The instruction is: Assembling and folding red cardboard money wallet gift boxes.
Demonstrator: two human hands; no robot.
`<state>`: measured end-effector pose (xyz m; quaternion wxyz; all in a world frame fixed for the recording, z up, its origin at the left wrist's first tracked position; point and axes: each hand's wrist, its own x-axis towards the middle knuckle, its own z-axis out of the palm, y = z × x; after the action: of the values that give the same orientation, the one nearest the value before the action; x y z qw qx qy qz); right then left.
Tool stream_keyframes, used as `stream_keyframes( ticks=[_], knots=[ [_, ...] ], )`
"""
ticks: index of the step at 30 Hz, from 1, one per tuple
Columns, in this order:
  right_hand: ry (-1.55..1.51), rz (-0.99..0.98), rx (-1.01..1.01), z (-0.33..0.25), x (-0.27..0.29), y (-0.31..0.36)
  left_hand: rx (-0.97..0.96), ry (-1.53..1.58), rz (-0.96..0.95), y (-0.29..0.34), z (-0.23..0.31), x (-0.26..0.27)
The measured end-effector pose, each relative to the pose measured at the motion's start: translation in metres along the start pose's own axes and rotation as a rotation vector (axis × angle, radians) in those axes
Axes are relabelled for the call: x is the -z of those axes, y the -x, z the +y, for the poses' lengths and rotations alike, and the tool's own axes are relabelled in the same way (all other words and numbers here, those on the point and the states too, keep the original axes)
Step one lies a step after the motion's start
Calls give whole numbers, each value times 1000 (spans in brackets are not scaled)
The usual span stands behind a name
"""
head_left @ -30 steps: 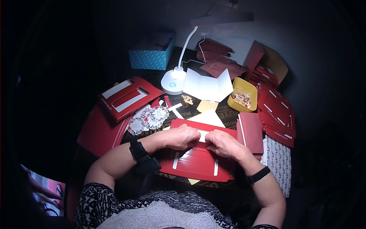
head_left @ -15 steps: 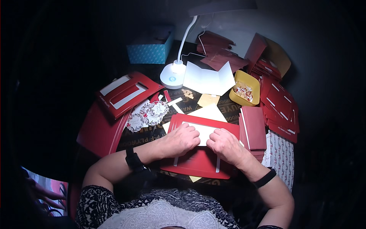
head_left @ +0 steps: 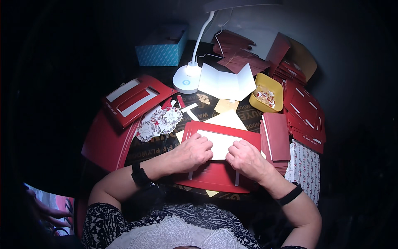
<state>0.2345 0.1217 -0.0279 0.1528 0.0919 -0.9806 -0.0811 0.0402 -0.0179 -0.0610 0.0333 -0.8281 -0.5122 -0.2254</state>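
Note:
A red card sheet (head_left: 215, 178) lies in front of me, with narrow white strips along its left and right lower parts. Over its middle is a white rectangular piece of paper (head_left: 222, 143). My left hand (head_left: 192, 152) has its fingers curled at the left end of this paper, and my right hand (head_left: 248, 157) pinches its right side near the lower edge. Both hands are closed, and the fingertips are partly hidden. Pale yellow paper (head_left: 228, 119) sticks out from behind the red sheet.
Left are red folded cards (head_left: 139, 99) and floral paper cutouts (head_left: 159, 124). A white lamp (head_left: 185, 85), blue box (head_left: 159, 54) and folded white sheet (head_left: 226, 83) stand at the back. On the right are a yellow tub (head_left: 267, 106) of small pieces, dark red envelopes (head_left: 277, 135) and stacked red cards (head_left: 304, 118).
My left hand has slid a little to the left along the white paper, so the gap between my hands is wider. The right hand has barely moved.

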Motion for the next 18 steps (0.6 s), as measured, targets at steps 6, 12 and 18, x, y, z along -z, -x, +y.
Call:
stream_keyframes(
  ticks=[6,12,18],
  knots=[
    [51,9,-14,-1,-2,5,-2,4,49,-2,3,3],
    [205,-64,-2,-11,-1,8,-16,7,61,-1,3,2],
    [396,-290,-53,-29,3,12,-42,-55,28,1,5,6]
  ],
)
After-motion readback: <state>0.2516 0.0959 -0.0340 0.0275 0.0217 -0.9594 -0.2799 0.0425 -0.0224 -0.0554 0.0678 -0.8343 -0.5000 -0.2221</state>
